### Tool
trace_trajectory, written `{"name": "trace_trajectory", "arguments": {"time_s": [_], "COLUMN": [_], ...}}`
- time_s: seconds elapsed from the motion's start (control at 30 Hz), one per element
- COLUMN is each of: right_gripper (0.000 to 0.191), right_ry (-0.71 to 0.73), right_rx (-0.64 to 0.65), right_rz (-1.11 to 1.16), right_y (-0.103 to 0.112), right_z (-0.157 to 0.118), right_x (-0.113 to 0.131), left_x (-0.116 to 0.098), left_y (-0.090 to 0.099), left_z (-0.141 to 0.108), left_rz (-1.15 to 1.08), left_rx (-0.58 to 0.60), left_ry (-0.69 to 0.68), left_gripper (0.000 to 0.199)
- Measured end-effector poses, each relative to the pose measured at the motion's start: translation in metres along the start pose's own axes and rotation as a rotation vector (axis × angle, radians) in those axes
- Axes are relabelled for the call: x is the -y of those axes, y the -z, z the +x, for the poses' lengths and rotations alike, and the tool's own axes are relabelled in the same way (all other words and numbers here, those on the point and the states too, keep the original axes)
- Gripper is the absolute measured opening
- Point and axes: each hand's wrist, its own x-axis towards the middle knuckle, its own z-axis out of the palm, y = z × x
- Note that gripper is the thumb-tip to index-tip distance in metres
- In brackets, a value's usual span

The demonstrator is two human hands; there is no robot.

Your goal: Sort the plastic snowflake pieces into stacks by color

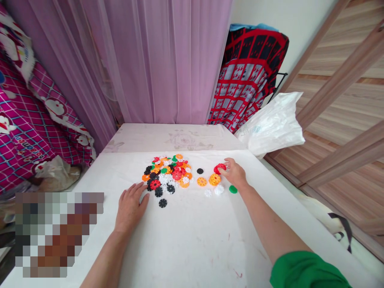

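A mixed heap of notched plastic discs (168,171) in red, orange, white, black and green lies on the white table. My left hand (131,204) rests flat at the heap's left edge, fingers stretched out beside the black discs. To the right, the fingers of my right hand (234,173) are closed on a red disc (220,169); whether it is one or a small stack I cannot tell. Just below it sits a stack of orange discs (215,179). Near that are a single orange disc (201,181), a black disc (200,171), white discs (219,189) and a green disc (233,189).
The table (192,240) has a white cover, with floral cloth (189,138) at its far end. A white plastic bag (273,124) stands by the far right edge. Purple curtains (162,60) hang behind, and a wooden cabinet (345,100) is on the right.
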Motion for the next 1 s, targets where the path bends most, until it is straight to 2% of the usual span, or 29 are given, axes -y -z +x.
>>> {"name": "trace_trajectory", "arguments": {"time_s": [0.3, 0.43, 0.53, 0.63, 0.73, 0.83, 1.0], "right_gripper": [0.049, 0.035, 0.027, 0.028, 0.027, 0.022, 0.029], "right_ry": [0.078, 0.012, -0.011, 0.047, 0.144, 0.242, 0.271], "right_rx": [-0.039, -0.068, -0.079, -0.073, -0.017, 0.062, 0.008], "right_rz": [0.006, 0.086, 0.148, 0.232, 0.309, 0.304, 0.129], "right_y": [-0.004, 0.009, 0.021, 0.025, 0.014, -0.01, -0.048], "right_z": [-0.003, -0.012, -0.026, -0.045, -0.069, -0.092, -0.111], "right_x": [-0.003, -0.001, 0.009, 0.031, 0.063, 0.095, 0.125], "left_x": [0.0, -0.002, -0.003, -0.003, -0.003, -0.002, -0.002], "left_y": [-0.001, 0.0, 0.001, 0.0, -0.001, -0.002, -0.001], "left_z": [0.0, 0.0, 0.0, 0.0, 0.0, 0.0, -0.001], "left_rz": [-0.005, -0.003, -0.008, -0.017, -0.03, -0.042, -0.045], "left_rx": [-0.006, 0.013, 0.013, -0.009, -0.017, -0.019, -0.009], "left_ry": [-0.005, 0.008, 0.006, 0.001, 0.006, 0.004, 0.009], "left_gripper": [0.041, 0.041, 0.041, 0.039, 0.038, 0.038, 0.039]}}
